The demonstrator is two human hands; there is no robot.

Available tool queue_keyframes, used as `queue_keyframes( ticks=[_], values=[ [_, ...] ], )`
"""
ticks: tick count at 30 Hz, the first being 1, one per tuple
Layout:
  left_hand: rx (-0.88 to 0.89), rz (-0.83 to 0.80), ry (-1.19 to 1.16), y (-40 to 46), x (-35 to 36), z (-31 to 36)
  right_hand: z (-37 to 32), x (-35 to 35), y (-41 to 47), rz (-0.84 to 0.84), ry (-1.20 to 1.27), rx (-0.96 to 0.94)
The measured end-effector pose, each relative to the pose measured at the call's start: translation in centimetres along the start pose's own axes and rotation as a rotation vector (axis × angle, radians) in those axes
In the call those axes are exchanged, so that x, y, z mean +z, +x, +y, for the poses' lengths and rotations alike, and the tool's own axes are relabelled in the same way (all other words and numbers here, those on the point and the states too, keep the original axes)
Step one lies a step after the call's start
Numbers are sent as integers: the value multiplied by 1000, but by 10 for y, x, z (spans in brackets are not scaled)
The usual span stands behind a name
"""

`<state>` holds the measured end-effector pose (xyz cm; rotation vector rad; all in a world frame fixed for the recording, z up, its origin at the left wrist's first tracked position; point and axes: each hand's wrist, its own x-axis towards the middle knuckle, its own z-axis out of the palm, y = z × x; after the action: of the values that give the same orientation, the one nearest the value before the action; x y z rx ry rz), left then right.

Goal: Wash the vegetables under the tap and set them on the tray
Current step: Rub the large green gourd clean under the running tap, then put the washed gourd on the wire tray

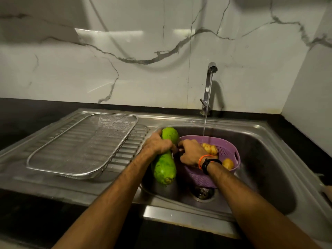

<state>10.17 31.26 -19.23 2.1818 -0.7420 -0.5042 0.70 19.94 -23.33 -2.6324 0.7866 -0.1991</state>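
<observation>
While water runs from the tap (210, 76), a long green gourd (166, 159) is held over the sink (269, 159).
The left hand (158, 143) curls round the gourd's middle; its skin is bright green, faintly mottled, with a pale cut stem end toward the person. The right hand (191, 152) rests in the purple basket (224, 153) beside yellowish potatoes (211, 149), but I cannot tell its grip. A mesh tray (45, 155) lies on the draining board, left.

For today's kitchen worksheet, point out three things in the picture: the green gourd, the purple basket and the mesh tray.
green gourd (166, 168): head view, on its lower green body.
purple basket (225, 150): head view, on its far inner wall.
mesh tray (84, 141): head view, on its bare mesh floor.
</observation>
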Motion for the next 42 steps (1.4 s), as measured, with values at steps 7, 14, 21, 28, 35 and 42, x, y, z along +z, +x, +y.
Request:
queue_keyframes(
  ticks=[7,14,21,28,35,42],
  values=[
    [30,61,-95,-2,-19,25,0,4,2,13,-2,42],
    [1,26,-92,-13,-4,4,-9,-7,-6,3,1,-3],
    [61,143,-103,-17,-98,24,-66,-29,1,158,321,-68],
    [-43,251,-14,-26,-174,-12,-145,-25,-2,165,260,-348],
    [-131,322,32,-19,-186,-62,-167,-9,2,113,69,-417],
    [-100,297,107,-11,-161,-63,-161,-3,6,166,131,-383]
  ],
)
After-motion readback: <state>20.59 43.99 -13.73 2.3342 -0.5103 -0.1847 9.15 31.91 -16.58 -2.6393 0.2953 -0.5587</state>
